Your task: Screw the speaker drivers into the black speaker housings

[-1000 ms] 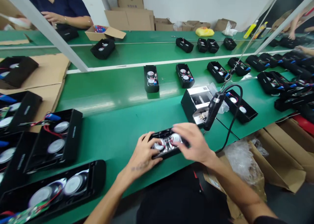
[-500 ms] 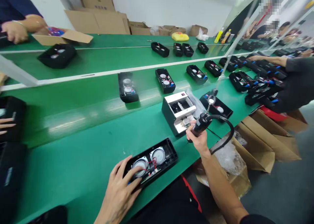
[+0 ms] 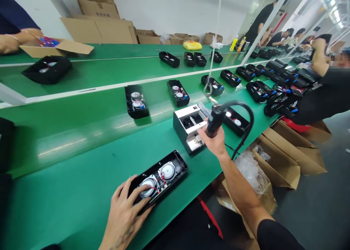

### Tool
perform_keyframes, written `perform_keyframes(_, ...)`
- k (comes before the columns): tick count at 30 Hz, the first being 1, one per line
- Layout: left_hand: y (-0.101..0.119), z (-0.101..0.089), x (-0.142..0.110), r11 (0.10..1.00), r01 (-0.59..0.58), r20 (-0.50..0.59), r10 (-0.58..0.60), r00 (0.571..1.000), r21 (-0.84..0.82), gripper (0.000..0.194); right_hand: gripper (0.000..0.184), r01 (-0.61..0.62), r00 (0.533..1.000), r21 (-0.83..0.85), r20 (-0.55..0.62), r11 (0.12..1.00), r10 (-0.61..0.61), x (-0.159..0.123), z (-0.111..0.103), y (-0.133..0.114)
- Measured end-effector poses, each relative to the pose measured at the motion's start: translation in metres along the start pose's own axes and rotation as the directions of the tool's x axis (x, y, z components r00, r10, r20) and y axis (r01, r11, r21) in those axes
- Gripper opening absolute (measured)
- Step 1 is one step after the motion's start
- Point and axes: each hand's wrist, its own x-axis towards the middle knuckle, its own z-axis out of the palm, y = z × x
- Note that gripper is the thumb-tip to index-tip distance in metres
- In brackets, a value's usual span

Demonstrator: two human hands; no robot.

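A black speaker housing [image 3: 179,162] lies on the green bench top, open side up. Two round silver speakers [image 3: 167,171] and red wires show inside it. My left hand [image 3: 125,206] grips its near left end, the fingers reaching over one speaker. My right hand [image 3: 214,142] is wrapped round a black electric screwdriver [image 3: 216,120], held upright with its cable end up and hung by a ring and cord. The tool's tip is hidden. Just behind and left of this hand stands a boxy screw feeder [image 3: 182,137] with a white top.
Beyond the feeder is another housing [image 3: 236,122]. Several more sit along the green conveyor [image 3: 90,122] and the far shelf. Cardboard boxes [image 3: 281,155] and plastic wrap [image 3: 248,173] are below the bench at right. A co-worker's arm [image 3: 319,56] is at right, another person's hand [image 3: 9,43] at upper left.
My right hand has raised the screwdriver slightly over the screw feeder, tilting it more upright. My left hand stays on the housing. The whole view has shifted somewhat.
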Motion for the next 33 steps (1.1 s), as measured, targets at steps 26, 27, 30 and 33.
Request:
perform_keyframes(26, 0.001, -0.009, 0.007, 1.0, -0.013, 0.146, 0.011, 0.989, 0.013, 0.006, 0.042, 0.008, 0.966, 0.426, 0.231, 0.905, -0.117, -0.099, 0.081, -0.031)
perform_keyframes(27, 0.001, -0.009, 0.007, 1.0, -0.006, 0.147, 0.005, 0.989, 0.008, 0.006, 0.041, 0.019, 0.965, 0.418, 0.23, 0.908, -0.127, -0.099, 0.082, -0.03)
perform_keyframes(30, 0.003, -0.005, 0.005, 1.0, 0.019, 0.137, -0.018, 0.99, -0.008, 0.008, 0.026, 0.065, 0.948, 0.352, 0.27, 0.934, -0.168, -0.099, 0.079, -0.028)
perform_keyframes(33, 0.006, 0.001, 0.002, 0.998, 0.06, 0.096, -0.057, 0.994, -0.02, 0.013, 0.02, -0.017, 0.934, 0.231, 0.351, 0.973, -0.067, -0.102, 0.074, -0.026)
